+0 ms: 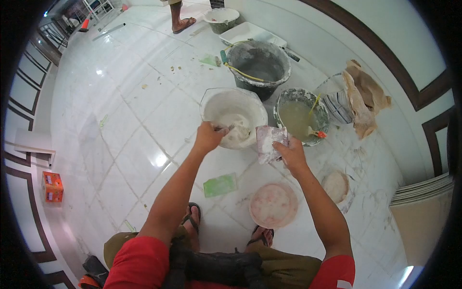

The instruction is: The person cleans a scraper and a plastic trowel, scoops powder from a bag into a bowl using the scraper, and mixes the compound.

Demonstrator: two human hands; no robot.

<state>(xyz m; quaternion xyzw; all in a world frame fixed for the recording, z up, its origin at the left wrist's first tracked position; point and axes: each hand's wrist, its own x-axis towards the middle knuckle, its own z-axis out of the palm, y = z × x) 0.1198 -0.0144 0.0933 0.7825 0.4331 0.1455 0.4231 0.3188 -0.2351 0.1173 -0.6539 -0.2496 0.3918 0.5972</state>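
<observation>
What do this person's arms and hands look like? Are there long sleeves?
No, short ones! The left sleeve and right sleeve are plain red, and the right has a small white patch. The left hand and right hand wear no gloves.

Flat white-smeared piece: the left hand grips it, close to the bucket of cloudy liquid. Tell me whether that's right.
Wrong hand: the head view shows the right hand gripping the flat white-smeared piece, close to the bucket of cloudy liquid. The left hand is at the white bucket.
</observation>
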